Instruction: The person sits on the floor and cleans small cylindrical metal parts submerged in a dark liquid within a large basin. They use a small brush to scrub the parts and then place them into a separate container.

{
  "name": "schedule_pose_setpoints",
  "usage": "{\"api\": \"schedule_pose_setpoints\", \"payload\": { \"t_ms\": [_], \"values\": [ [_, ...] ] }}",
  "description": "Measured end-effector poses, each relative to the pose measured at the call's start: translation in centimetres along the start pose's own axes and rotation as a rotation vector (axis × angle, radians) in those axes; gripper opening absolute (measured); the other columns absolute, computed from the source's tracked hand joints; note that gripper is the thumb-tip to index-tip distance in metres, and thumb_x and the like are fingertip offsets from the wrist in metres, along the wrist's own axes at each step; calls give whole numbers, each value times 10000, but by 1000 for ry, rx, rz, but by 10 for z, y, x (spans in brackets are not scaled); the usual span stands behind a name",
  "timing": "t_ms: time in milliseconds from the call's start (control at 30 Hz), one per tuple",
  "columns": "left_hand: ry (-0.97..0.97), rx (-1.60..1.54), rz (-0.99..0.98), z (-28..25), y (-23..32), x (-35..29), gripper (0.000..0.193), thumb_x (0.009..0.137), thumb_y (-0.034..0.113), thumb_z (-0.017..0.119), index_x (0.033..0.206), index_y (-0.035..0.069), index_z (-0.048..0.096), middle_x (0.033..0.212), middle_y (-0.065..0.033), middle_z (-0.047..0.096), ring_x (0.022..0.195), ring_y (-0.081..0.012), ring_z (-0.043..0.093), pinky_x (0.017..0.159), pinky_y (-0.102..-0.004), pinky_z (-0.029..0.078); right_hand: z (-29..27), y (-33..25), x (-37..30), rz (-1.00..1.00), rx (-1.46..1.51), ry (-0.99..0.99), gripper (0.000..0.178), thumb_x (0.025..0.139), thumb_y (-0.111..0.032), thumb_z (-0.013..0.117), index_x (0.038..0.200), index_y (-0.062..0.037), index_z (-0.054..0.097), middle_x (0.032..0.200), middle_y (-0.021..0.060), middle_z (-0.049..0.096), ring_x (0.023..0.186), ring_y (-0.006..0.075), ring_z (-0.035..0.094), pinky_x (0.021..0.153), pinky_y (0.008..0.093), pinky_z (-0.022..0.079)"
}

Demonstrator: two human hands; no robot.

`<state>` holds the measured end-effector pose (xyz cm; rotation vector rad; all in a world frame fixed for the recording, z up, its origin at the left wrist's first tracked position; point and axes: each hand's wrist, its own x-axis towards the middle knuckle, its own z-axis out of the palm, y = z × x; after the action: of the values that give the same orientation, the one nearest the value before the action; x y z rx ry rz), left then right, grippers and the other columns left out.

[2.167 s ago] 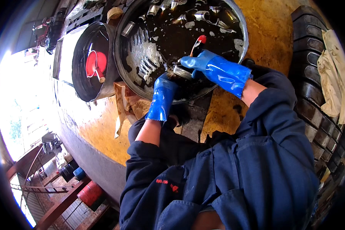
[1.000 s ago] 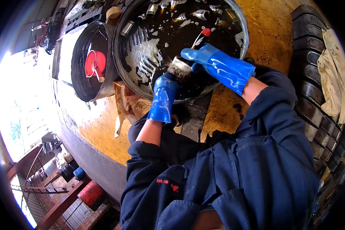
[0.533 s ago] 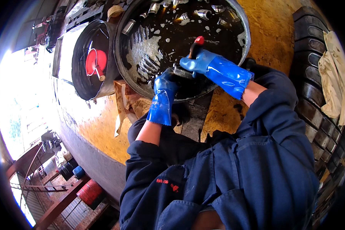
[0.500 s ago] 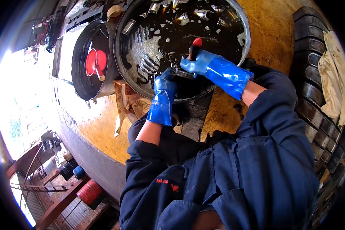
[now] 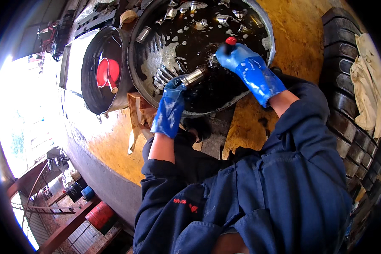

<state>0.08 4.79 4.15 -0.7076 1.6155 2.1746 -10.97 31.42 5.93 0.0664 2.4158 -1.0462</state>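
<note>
A worker in blue rubber gloves works over a round metal basin (image 5: pixel 140 67), the left hand (image 5: pixel 172 93) clasping a shiny metal cylinder (image 5: pixel 194 78) by one end just inside the near rim. The right hand (image 5: pixel 237 59) grips a red-tipped brush (image 5: pixel 230 41), its head blurred amid splashes. A stretch of dark liquid (image 5: pixel 203 48) separates the hands from loose metal parts (image 5: pixel 223 20) along the far edge; a tub (image 5: pixel 90 76) crowds the basin's left side, while stained yellow floor (image 5: pixel 296 38) runs between its right rim and a chunky-treaded tyre (image 5: pixel 338 67). Half a second earlier the gloves nearly met; now the right has moved up and away, and the cylinder is in plainer view. Pale foam (image 5: pixel 169 55) mottles the liquid, a smooth red scoop (image 5: pixel 108 73) sits in the tub, and creased beige cloth (image 5: pixel 364 84) drapes the black rubber.
</note>
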Motion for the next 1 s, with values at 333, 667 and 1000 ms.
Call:
{"api": "schedule_pose_setpoints", "payload": {
  "t_ms": [333, 667, 1000],
  "values": [
    [31, -140, -45, -15, 23, -25, 274, 1033, 179, 558, 1250, 47, 661, 821, -63, 631, 625, -120, 521, 555, -243, 454, -25, -28, -4, -396, 482, -107, 326, 933, -341, 734, 1072, -52, 794, 789, 25, 711, 736, 97, 655, 702, 268, 551],
    [-110, -137, 10, -55, 1, -20, 264, 1014, 254, 651, 1123, 13, 654, 840, -36, 625, 670, -144, 591, 592, -284, 483, 16, -50, -19, -1045, 702, -43, 335, 1020, -360, 651, 1066, -44, 751, 806, 23, 691, 737, 103, 639, 680, 271, 533],
    [-261, 108, 376, -35, 24, -9, 749, 817, 409, 891, 1354, -37, 619, 1297, -225, 687, 1035, -330, 748, 760, -411, 670, 22, -1, 11, 78, 873, -336, 420, 847, -343, 852, 1077, -5, 755, 890, 109, 729, 742, 196, 682, 706, 355, 563]
  ]
}}
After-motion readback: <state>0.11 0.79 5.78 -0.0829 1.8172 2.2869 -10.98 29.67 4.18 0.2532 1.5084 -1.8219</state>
